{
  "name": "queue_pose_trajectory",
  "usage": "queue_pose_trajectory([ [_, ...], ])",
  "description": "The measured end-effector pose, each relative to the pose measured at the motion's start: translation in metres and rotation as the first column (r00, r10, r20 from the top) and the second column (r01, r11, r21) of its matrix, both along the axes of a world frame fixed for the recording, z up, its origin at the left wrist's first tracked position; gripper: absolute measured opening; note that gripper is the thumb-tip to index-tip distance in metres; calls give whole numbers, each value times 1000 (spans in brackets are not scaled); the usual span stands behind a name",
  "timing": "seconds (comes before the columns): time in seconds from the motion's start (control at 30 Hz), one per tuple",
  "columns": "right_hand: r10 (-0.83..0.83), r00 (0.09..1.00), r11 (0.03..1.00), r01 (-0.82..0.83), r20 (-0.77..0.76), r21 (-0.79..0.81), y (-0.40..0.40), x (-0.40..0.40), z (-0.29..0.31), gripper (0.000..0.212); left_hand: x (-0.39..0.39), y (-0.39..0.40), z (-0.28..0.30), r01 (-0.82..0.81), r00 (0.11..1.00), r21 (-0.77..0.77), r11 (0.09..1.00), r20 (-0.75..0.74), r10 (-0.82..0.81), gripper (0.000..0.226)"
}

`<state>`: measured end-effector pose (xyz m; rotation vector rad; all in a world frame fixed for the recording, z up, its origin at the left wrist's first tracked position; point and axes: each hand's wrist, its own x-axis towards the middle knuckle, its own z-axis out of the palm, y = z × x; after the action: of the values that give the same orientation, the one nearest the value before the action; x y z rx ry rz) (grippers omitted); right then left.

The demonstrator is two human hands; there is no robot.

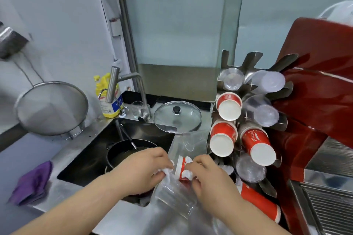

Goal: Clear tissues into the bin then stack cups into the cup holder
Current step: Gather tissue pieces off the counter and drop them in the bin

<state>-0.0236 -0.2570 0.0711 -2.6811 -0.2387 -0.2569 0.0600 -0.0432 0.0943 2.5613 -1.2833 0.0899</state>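
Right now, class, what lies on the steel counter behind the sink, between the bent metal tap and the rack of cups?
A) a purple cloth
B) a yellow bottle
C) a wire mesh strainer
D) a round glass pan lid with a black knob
D: the round glass pan lid with a black knob lies flat between the bent metal tap and the rack of cups.

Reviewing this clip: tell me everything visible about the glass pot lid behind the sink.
The glass pot lid is round and clear, with a metal rim and a black knob at its centre. It lies roughly flat, knob up, on the steel counter behind the sink, right of the tap and left of the cup holder. Its near edge meets the clear plastic bag. No hand touches it.
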Motion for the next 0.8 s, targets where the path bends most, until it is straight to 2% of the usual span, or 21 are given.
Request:
queue_pose_trajectory([
  [0.17, 92, 996, 995, -92, -15, 34, 22, 8, -3, 31, -21, 31, 3, -119, 993, -16, 993, -13, 119, 30],
  [0.43, 250, 968, 968, -250, -17, 14, 102, 16, -3, 28, -57, 127, -3, -321, 946, 3, 947, -38, 321, 30],
  [0.8, 434, 899, 901, -434, -57, 7, 289, 8, -27, 31, -131, 308, -30, -569, 811, 41, 821, -136, 569, 29],
])
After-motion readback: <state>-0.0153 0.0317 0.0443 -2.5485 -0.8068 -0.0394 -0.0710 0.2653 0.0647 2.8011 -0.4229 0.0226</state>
